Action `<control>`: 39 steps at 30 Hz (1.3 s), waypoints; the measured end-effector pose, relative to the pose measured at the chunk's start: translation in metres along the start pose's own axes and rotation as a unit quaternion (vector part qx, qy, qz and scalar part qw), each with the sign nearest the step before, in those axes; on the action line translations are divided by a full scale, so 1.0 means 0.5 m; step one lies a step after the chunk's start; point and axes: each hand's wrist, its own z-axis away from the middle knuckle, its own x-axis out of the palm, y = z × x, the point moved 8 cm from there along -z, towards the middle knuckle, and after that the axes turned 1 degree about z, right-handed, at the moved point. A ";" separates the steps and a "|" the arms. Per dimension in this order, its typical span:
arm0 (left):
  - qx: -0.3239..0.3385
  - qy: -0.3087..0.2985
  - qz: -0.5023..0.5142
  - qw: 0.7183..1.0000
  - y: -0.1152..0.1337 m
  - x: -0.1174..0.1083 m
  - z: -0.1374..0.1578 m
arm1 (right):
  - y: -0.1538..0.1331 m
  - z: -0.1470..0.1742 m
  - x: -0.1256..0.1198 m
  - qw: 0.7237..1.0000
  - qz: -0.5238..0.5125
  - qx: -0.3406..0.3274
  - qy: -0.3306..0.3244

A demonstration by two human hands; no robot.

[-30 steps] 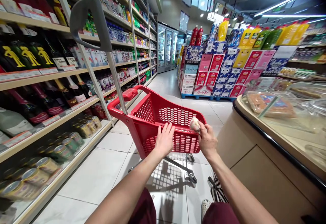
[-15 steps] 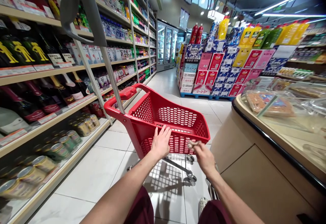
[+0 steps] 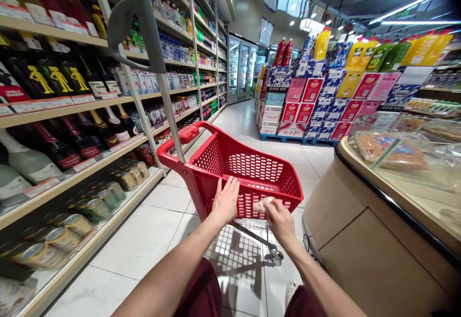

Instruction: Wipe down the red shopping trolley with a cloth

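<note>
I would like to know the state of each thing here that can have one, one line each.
Red cart: upright on its wheels
Left hand: open, fingers extended
Pale wad: crumpled, held
Right hand: closed on it
Fridge doors: appear shut
Boxes: stacked
Red bottles: upright
Cans: standing on the bottom shelf

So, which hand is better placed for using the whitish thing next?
Probably the right hand: it holds the whitish thing beside the red cart; the left hand seems empty.

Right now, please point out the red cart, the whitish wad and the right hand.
Red cart (image 3: 250, 191), head view: near rim.
Whitish wad (image 3: 261, 205), head view: its middle.
Right hand (image 3: 282, 221), head view: its back.
</note>
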 end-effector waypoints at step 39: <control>-0.085 0.136 -0.082 0.984 -0.257 -0.119 0.092 | -0.305 -0.128 0.086 0.989 -0.048 -0.133 -0.039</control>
